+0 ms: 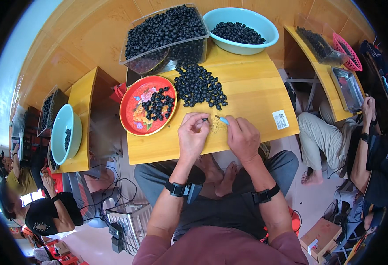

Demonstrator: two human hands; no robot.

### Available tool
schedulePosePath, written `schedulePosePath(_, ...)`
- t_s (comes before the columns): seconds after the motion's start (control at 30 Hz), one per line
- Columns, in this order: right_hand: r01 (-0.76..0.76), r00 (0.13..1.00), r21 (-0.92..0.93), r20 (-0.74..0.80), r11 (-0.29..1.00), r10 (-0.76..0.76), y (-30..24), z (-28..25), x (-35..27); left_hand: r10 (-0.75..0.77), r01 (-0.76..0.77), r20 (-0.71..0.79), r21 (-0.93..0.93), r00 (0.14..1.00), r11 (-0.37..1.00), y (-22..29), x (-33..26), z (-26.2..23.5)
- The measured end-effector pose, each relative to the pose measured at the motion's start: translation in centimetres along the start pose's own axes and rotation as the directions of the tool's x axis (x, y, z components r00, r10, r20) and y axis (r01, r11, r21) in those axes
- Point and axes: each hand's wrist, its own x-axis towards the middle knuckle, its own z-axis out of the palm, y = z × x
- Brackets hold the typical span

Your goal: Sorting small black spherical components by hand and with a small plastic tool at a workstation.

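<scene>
Over the near edge of the yellow table (247,84), my left hand (193,134) pinches one small black bead (205,119) between thumb and fingertips. Closed around a small blue-handled knife (222,119) is my right hand (243,139); its short tip points left toward the bead, a little apart from it. Tan crumbs (218,128) are scattered on the wood between the hands. Just beyond them spreads a loose pile of black beads (199,86). To the left, a red flowered tray (133,118) carries more black beads.
A clear plastic bin (189,49) heaped with black beads stands at the back, beside a light blue basin (271,33) of beads. A white label (280,119) is on the table's right. Neighbouring tables (81,132) on both sides have people seated; cables (123,185) lie on the floor.
</scene>
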Motion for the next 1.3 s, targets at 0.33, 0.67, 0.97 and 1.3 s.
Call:
schedulePosePath(0.33, 0.077, 0.996, -0.014, -0.040, 0.997, -0.078, 0.2, 0.0, -0.1, 0.106, -0.110, 0.028, 0.200, 0.994, 0.974, 0.3, -0.2, 0.9)
schedulePosePath(0.67, 0.128, 0.992, 0.022, -0.006, 0.992, -0.128, 0.3, 0.2, -0.1, 0.055, -0.071, 0.076, 0.225, 0.996, 0.972, 0.3, -0.1, 0.5)
schedulePosePath(0.97, 0.093, 0.996, 0.032, 0.013, 0.995, -0.093, 0.3, 0.1, 0.1, -0.034, 0.031, 0.047, 0.073, 0.998, 0.997, 0.2, -0.3, 0.6)
schedulePosePath(1.3, 0.017, 0.999, -0.027, -0.028, 0.999, -0.018, -0.2, 0.4, 0.1, 0.133, -0.132, -0.002, 0.098, 0.991, 0.986, 0.0, -0.1, 0.0)
